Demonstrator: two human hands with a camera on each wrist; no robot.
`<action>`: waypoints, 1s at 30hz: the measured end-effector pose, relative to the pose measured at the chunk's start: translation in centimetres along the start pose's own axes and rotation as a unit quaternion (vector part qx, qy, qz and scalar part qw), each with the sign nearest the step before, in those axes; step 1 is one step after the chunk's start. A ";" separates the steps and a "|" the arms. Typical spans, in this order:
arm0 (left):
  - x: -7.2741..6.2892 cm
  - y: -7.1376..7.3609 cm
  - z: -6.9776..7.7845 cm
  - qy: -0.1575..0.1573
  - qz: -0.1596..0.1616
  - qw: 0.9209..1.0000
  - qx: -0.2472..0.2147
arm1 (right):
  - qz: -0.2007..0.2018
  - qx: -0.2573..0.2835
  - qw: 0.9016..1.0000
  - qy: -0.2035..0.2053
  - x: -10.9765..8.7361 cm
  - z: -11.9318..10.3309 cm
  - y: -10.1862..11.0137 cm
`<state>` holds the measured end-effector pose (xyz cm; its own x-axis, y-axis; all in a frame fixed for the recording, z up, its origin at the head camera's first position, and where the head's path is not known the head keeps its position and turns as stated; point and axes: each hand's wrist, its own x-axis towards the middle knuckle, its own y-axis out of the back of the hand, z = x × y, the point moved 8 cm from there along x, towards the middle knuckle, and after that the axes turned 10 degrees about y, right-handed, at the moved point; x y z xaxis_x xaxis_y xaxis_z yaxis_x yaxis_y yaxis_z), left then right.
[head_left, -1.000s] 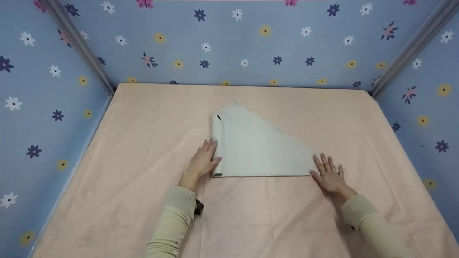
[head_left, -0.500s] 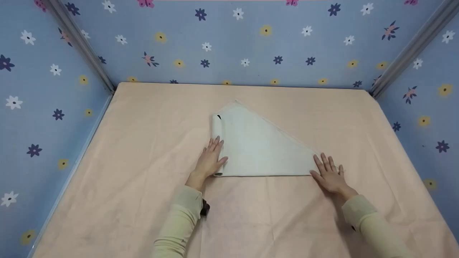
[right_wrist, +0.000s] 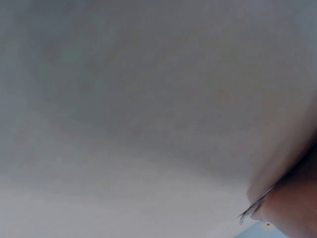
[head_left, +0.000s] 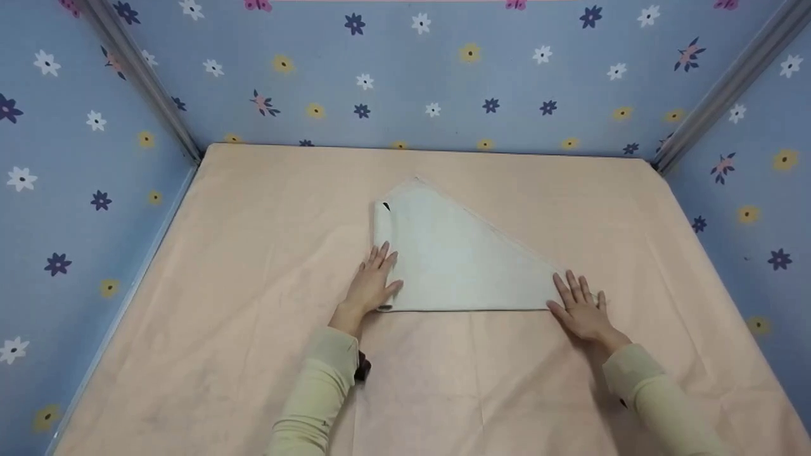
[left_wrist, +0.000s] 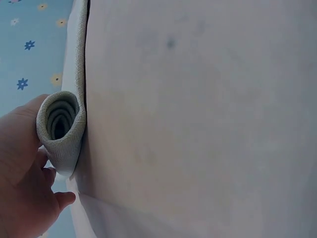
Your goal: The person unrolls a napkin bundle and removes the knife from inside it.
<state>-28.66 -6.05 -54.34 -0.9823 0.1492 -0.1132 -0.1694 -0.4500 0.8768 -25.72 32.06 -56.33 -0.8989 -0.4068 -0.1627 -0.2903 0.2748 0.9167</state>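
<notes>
A pale, whitish-green folded cloth (head_left: pixel 462 253) lies in the middle of the table in the head view, pointed at the far side and slanting down to the right. Its left side is rolled into a narrow tube (head_left: pixel 383 221); the left wrist view shows the roll's end (left_wrist: pixel 60 124) with its wound layers. My left hand (head_left: pixel 370 285) rests over the near half of that roll, fingers extended. Flat on the cloth's right corner, fingers spread, lies my right hand (head_left: pixel 583 313), hiding the tip. In the right wrist view only part of the right hand (right_wrist: pixel 292 208) shows.
A peach-coloured cover (head_left: pixel 418 380) with creases spreads over the table. Blue flowered panels stand at the back (head_left: pixel 393 63), left (head_left: pixel 63 221) and right (head_left: pixel 760 190), with grey posts (head_left: pixel 146 82) at the back corners.
My left hand has shifted slightly right, from the roll's outer edge onto the top of it, then stayed there. The right hand and cloth stay in place.
</notes>
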 end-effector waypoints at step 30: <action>-0.4 0.5 -1.1 0.013 -0.006 1.000 -0.002 | 0.009 0.003 1.000 0.006 -0.1 -0.3 0.3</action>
<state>-28.39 -7.34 -54.41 -0.9819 0.1312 -0.1363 -0.1816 -0.4519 0.8734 -25.63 31.89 -55.93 -0.8999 -0.4123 -0.1423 -0.2762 0.2864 0.9174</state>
